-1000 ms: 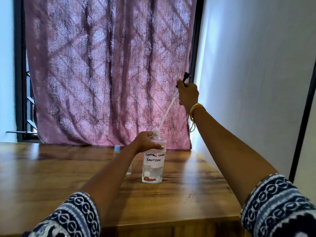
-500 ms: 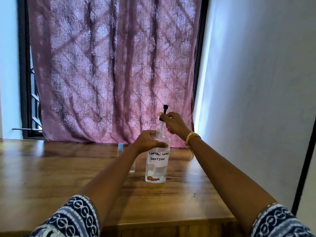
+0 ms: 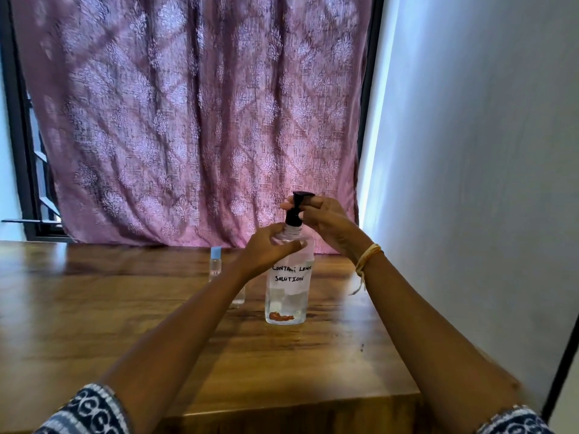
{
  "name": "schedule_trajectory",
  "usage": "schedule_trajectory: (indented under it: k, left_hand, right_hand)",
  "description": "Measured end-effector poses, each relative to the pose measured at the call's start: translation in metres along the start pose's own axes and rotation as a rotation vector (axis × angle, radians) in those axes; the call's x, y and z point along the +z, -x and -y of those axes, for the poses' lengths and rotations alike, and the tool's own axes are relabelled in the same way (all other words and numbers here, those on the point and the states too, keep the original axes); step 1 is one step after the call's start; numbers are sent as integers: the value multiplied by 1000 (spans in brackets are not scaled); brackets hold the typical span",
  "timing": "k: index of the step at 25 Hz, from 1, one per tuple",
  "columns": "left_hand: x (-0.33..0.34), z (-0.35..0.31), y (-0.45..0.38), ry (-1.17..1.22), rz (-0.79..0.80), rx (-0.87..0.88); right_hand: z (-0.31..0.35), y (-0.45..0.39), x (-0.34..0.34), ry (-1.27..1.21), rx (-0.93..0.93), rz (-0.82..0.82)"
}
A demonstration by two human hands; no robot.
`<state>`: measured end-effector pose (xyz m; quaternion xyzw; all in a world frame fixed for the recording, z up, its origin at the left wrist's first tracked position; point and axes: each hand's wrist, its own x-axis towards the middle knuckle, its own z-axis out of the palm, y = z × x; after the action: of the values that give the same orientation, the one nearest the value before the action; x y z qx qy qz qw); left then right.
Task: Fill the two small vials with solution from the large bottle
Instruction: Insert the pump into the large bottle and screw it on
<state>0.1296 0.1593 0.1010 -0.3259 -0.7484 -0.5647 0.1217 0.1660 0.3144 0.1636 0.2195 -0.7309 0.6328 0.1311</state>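
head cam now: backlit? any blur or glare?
Head view: backlit through the curtain, with a blown-out strip beside the wall; soft glare on the table; bottle label legible; both hands dim and slightly soft; wide-angle bend at the edges.

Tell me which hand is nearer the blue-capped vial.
Left. The left hand grips the large bottle's shoulder, just right of the vial; the right hand holds the pump, farther right.

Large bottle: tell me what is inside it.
The large bottle holds clear liquid low down, with an orange-red bit at the bottom. The paper label and the left hand hide its upper inside.
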Motion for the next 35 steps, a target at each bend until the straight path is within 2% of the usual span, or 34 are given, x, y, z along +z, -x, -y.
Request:
schedule_trajectory:
  k: [2,4,8,12,13,17,19,22,28,30,33,35]
  left_hand:
    - [-1,7,-2,-11,0,25]
    - [-1,13,-4,-7,6,39]
    - [6,24,-8,53,-78,55]
    - [15,30,-8,155,-171,61]
    - [14,31,-8,151,-174,66]
    - [10,31,-9,143,-163,95]
    - [12,30,-10,116,-165,110]
    - [13,29,-10,72,-167,137]
    - [11,31,-8,81,-150,163]
    - [11,32,-8,71,-149,163]
    - [11,30,-6,53,-171,141]
    - [11,27,-4,53,-168,139]
  right_hand:
    - [-4,0,-3,-48,-46,51]
    - [-8,-5,-7,10,-58,47]
    - [-17,-17,-8,182,-108,-125]
    - [-40,-28,8,247,-210,-207]
    - [-43,-31,7,193,-201,-175]
    - [-53,-31,-10,-261,-112,173]
    - [-59,-29,-14,-384,-84,230]
    - [-62,-28,-15,-390,-71,220]
    - [-57,-25,2,-109,-169,-18]
    - [-57,-23,3,-117,-181,5]
    - [-53,-17,-4,-323,-120,124]
    - [-52,-16,-8,-301,-131,115]
